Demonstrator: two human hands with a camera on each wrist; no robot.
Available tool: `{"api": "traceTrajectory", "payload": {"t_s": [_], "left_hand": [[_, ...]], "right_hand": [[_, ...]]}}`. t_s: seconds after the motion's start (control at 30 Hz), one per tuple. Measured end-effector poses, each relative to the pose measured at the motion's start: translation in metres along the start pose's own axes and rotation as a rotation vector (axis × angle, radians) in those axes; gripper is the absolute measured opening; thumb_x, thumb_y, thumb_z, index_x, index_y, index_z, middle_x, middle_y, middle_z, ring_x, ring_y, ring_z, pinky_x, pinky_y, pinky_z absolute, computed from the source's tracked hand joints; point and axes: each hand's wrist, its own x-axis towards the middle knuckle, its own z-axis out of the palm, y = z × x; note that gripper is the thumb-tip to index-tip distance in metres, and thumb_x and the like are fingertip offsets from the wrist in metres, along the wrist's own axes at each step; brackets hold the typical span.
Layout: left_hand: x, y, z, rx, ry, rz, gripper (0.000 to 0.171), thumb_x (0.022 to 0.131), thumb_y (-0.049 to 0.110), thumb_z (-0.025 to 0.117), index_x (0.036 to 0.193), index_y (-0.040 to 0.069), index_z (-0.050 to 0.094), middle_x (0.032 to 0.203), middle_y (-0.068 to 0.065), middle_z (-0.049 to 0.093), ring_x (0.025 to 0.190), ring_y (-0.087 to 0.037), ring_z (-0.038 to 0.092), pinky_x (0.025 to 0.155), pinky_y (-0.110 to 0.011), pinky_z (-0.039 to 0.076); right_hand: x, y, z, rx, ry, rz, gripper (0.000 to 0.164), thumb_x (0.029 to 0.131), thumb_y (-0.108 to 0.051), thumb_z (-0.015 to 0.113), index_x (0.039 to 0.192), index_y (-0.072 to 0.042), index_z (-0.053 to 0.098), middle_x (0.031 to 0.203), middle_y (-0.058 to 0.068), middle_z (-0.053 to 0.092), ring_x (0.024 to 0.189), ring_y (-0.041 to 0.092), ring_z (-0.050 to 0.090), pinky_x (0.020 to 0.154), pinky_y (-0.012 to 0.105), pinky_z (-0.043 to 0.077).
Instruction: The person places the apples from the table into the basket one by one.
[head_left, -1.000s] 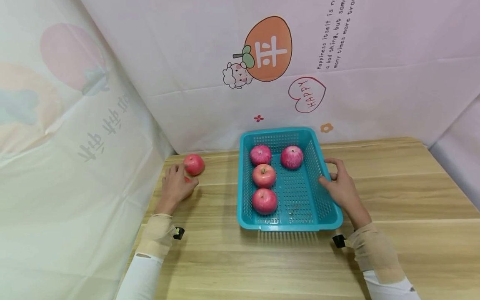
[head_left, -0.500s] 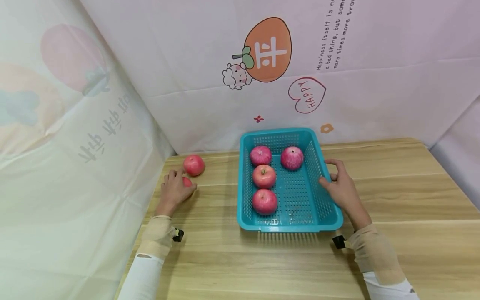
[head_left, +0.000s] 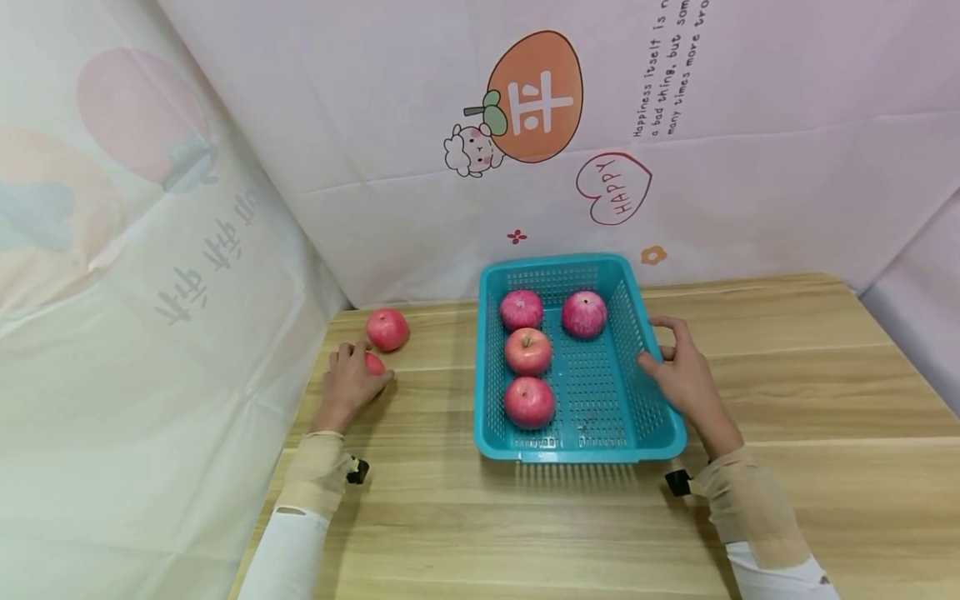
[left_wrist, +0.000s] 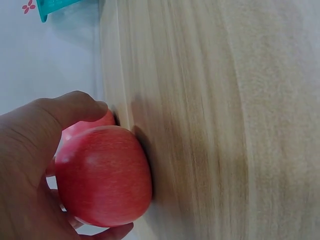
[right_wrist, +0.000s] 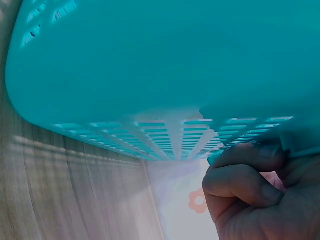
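At the table's left, my left hand [head_left: 351, 385] curls its fingers and thumb round a red apple [left_wrist: 104, 177], which sits at the wood surface. Most of that apple is hidden under the hand in the head view. Just beyond it lies a second red apple [head_left: 387, 330]. My right hand [head_left: 684, 372] grips the right rim of a turquoise plastic basket [head_left: 577, 456], thumb over the inside and fingers outside. Inside the basket, a column along the left side has a purplish apple [head_left: 521, 310], a stemmed red apple [head_left: 528, 352] and another red apple [head_left: 529, 402]. A purplish apple [head_left: 584, 315] sits at the back right.
A wood-grain table [head_left: 435, 517] carries everything. Behind it hangs a printed white cloth [head_left: 405, 242], close to the basket's far side. Another cloth [head_left: 217, 375] runs along the table's left edge, near the left arm.
My left hand has shifted slightly left and settled round the nearer apple, showing more of its red skin. The right hand and basket have stayed in place.
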Motion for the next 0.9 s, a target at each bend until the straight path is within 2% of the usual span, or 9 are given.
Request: {"api": "traceTrajectory", "payload": {"t_s": [0.43,0.9], "left_hand": [[0.0008,-0.0021,0.0038,0.019,-0.020,-0.010,0.067,0.075,0.040,0.072,0.130,0.009,0.050,0.128,-0.019,0.044,0.115,-0.039,0.042,0.083,-0.055,0.049],[0.0004,-0.0032,0.0037,0.093,-0.026,-0.007,0.068,0.072,0.043,0.074,0.126,0.010,0.051,0.119,-0.019,0.049,0.107,-0.042,0.051,0.076,-0.059,0.051]], "right_hand": [[-0.0006,-0.0016,-0.0003,-0.003,0.003,0.007,0.062,0.099,-0.025,0.053,0.152,-0.017,0.021,0.123,0.035,0.060,0.095,0.045,0.069,0.066,0.051,0.060],[-0.0013,-0.0005,-0.0019,-0.003,-0.005,0.000,0.061,0.099,-0.025,0.052,0.152,-0.018,0.022,0.121,0.033,0.062,0.096,0.044,0.068,0.070,0.052,0.059]]}}
